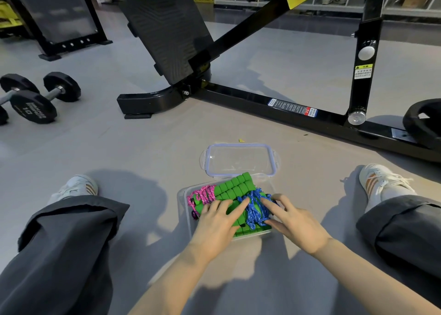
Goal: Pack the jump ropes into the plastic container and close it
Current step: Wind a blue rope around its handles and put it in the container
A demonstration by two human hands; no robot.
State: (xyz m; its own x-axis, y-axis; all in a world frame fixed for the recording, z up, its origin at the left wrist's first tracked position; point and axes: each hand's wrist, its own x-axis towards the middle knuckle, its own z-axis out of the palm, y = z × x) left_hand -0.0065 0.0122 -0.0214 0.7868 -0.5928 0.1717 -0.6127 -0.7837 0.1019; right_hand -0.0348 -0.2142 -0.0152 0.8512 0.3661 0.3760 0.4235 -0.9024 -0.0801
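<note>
A clear plastic container (185,196) sits on the grey floor between my legs. It holds jump ropes with green foam handles (235,187), a pink cord (202,194) at the left and a blue cord (254,211) at the right. My left hand (216,221) presses flat on the green handles with straight fingers. My right hand (294,221) touches the blue cord with spread fingers. The clear lid (239,159), rimmed in blue, lies flat on the floor just beyond the container.
A black and yellow gym machine frame (274,102) crosses the floor beyond the lid. Two black dumbbells (35,99) lie at the far left. My legs in dark trousers and white shoes (381,178) flank the container.
</note>
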